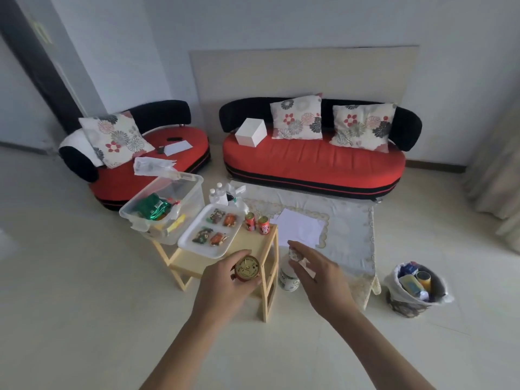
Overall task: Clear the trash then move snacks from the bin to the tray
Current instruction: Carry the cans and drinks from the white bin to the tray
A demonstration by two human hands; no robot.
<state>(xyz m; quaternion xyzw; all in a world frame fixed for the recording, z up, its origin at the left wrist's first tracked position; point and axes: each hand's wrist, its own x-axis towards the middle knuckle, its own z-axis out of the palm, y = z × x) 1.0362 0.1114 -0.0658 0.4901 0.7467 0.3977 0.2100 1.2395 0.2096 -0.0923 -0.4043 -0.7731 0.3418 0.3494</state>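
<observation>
Extends both bare forearms forward | grips gold-topped can (pixel 247 268) in left hand (pixel 225 282), fingers curled round it, over near edge of side table (pixel 253 240) | pinches small crumpled scrap (pixel 295 254) in right hand (pixel 320 280), palm down
</observation>
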